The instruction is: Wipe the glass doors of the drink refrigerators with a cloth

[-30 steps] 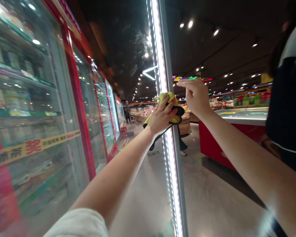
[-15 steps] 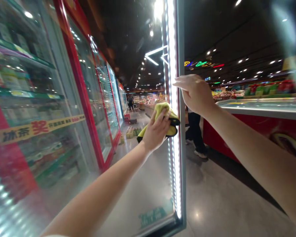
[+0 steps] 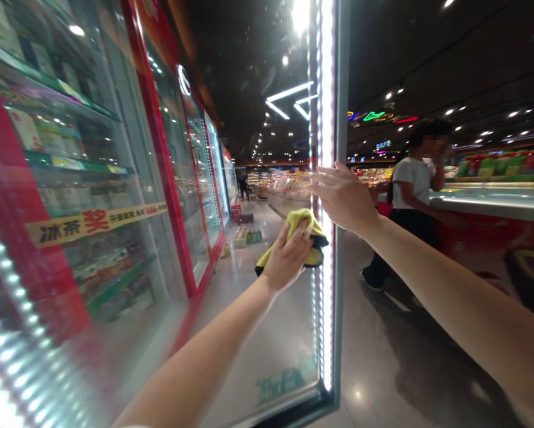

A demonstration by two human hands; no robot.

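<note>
A glass door (image 3: pixel 267 345) with a bright light strip (image 3: pixel 326 285) along its right edge stands open in front of me. My left hand (image 3: pixel 290 255) presses a yellow cloth (image 3: pixel 302 221) with dark edging against the glass, left of the strip. Higher up and to the right, my right hand (image 3: pixel 347 196) lies over the door's lit edge, its fingers spread and nothing in them.
Red-framed glass coolers (image 3: pixel 177 196) line the left side, with stocked shelves behind a yellow banner (image 3: pixel 97 224). On the right a person (image 3: pixel 413 190) in a white shirt stands beside a red freezer chest (image 3: pixel 476 238). Green packs (image 3: pixel 247 236) stand on the floor beyond the glass.
My right hand has slid down the door edge and its fingers have spread. The view has shifted, with the door and cloth now slightly further right. The person at right now shows from head to feet.
</note>
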